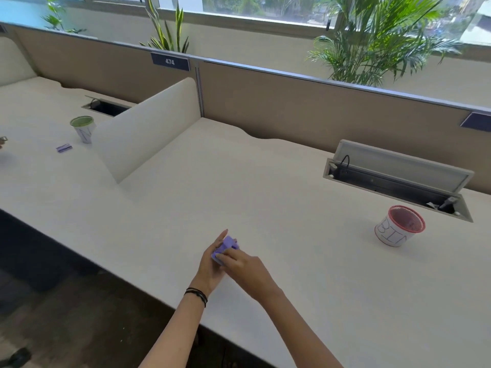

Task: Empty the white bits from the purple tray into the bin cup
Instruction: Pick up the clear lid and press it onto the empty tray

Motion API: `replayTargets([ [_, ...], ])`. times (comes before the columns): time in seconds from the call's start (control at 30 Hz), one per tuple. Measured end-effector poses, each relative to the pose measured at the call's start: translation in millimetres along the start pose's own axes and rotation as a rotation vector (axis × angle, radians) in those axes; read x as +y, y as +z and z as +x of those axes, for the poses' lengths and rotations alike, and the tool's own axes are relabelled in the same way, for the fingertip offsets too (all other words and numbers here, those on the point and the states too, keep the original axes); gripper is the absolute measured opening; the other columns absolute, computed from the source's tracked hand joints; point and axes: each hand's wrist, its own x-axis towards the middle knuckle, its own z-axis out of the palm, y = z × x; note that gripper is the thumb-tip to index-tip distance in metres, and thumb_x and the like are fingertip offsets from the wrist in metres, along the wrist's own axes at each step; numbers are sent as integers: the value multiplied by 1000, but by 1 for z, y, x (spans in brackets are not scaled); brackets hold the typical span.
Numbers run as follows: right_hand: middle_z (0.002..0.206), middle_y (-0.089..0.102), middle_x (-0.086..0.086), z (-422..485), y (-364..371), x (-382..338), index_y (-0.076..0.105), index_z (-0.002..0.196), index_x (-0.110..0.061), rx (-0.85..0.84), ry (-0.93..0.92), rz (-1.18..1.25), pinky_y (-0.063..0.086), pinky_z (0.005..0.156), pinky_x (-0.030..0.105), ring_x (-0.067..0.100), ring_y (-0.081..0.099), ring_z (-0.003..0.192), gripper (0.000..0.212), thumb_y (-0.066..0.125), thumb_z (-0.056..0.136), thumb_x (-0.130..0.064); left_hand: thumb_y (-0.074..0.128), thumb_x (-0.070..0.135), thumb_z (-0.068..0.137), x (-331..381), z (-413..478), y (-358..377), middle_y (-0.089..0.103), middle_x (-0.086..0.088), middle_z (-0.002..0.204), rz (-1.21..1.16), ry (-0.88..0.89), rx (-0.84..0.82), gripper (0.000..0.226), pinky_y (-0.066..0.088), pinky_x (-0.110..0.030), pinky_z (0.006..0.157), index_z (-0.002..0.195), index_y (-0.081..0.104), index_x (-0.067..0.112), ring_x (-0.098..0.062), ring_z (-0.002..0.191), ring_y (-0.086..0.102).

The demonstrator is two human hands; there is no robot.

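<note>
Both hands meet over the near part of the desk, gripping the purple tray between them. The left hand cups it from the left with fingers curled round its side; the right hand closes on it from the right, fingertips pressed on its near edge. The white bits cannot be made out. The bin cup, red-rimmed and marked BIN, stands upright well apart to the right, near the open cable hatch. Beyond the divider, a green-rimmed cup stands with a small purple piece beside it
</note>
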Motion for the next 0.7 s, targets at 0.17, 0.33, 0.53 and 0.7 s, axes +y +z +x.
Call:
replayTargets([
  [0.17, 119, 64, 8, 0, 13, -2, 56, 122, -12, -25, 15, 142, 55, 72, 44, 30, 63, 95, 39, 47, 88, 5, 34, 18, 99, 5, -8, -15, 50, -20, 133, -46, 11, 2, 38, 55, -34, 86, 135, 47, 19, -31, 117, 53],
  [0.33, 115, 65, 8, -4, 20, 0, 63, 111, -7, 107, 176, 338, 56, 75, 36, 26, 65, 92, 25, 50, 90, -2, 33, 12, 99, 2, -9, -20, 49, -15, 132, -8, 125, 71, 43, 60, -28, 72, 140, 39, 22, -26, 106, 58],
  [0.53, 126, 54, 6, -4, 41, -7, 39, 137, -17, -62, 406, 478, 40, 91, 20, 17, 53, 109, 44, 50, 95, -22, 34, 1, 97, -2, -12, -16, 46, -5, 139, -31, 241, 154, 48, 60, -24, 67, 141, 37, 21, -19, 107, 58],
  [0.7, 112, 59, 11, 6, 51, -12, 50, 121, -10, -66, 524, 518, 40, 79, 22, 23, 53, 98, 29, 50, 93, -15, 32, 1, 98, -9, -14, -19, 40, -3, 145, -22, 254, 177, 51, 59, -21, 72, 145, 30, 20, -23, 122, 46],
])
